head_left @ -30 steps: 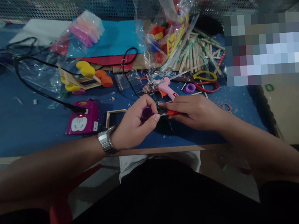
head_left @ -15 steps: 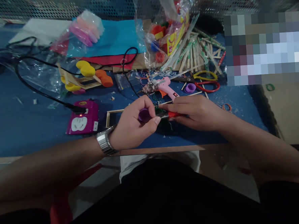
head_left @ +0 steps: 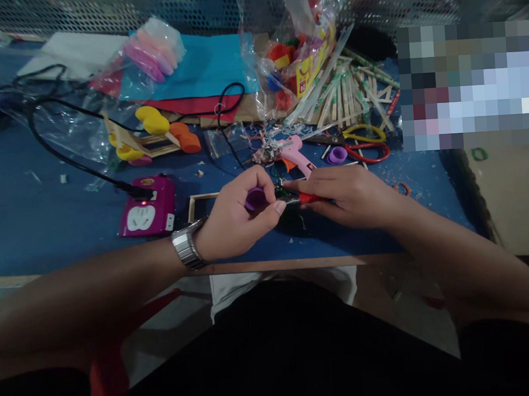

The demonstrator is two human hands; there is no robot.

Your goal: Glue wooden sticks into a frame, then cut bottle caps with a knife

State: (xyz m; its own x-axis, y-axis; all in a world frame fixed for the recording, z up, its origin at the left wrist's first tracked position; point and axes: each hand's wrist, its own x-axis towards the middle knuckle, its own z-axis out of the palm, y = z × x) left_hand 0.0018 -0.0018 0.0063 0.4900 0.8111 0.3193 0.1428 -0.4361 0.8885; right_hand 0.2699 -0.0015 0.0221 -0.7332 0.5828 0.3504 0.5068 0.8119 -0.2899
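In the head view my right hand is closed on a red-handled tool with a metal end; whether it is a cutter or pliers I cannot tell. My left hand, with a metal-banded watch at the wrist, pinches thumb and forefinger together right at the metal tip. What lies in that pinch is too small to make out. Behind the left fingers a purple cap shows in part, and a dark green thing sits under the tool. A thin wooden stick frame lies partly hidden by the left hand.
A pink glue gun lies just beyond my hands, with scissors and another purple cap to its right. Left stands a purple power socket with a black cord. Stick bundles and a stick model lie farther back.
The tool and my right hand have shifted slightly to the right, so a little more metal shows between the hands. My left hand keeps its pinch almost in place.
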